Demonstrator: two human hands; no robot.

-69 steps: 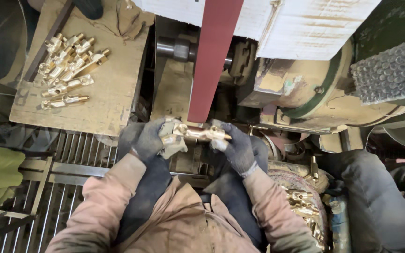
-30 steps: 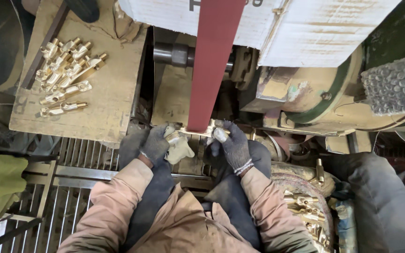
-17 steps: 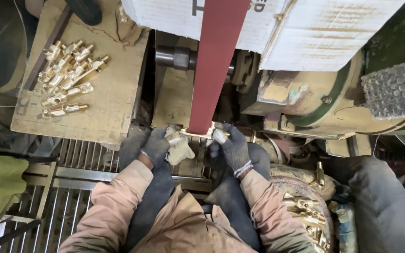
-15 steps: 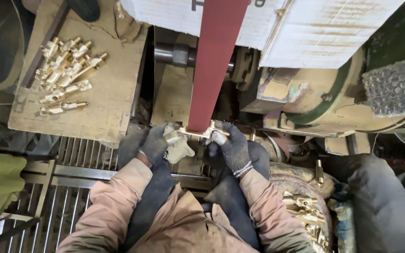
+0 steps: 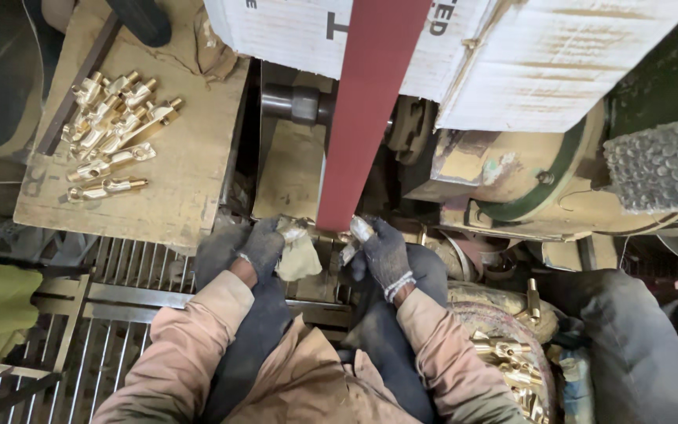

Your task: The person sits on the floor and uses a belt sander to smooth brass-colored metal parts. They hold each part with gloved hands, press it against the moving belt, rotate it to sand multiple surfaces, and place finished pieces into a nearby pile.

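A long red abrasive belt [image 5: 366,118] runs from the top of the view down to my hands. Both hands wear dark gloves. My left hand [image 5: 264,245] grips one end of a brass fitting through a pale rag [image 5: 298,255]. My right hand [image 5: 382,250] grips the other end. The brass fitting [image 5: 359,232] is pressed up under the lower end of the belt and is mostly hidden by it and by the gloves.
A wooden board [image 5: 190,157] at the left carries several brass fittings [image 5: 111,133]. More brass fittings [image 5: 512,369] fill a sack at the lower right. A white carton [image 5: 512,63] sits over the machine body [image 5: 512,188]. A metal grate [image 5: 119,314] lies at the lower left.
My hands moved forward and up from my lap, bringing the fitting against the belt's lower end. Over the last half second they stay there almost still.
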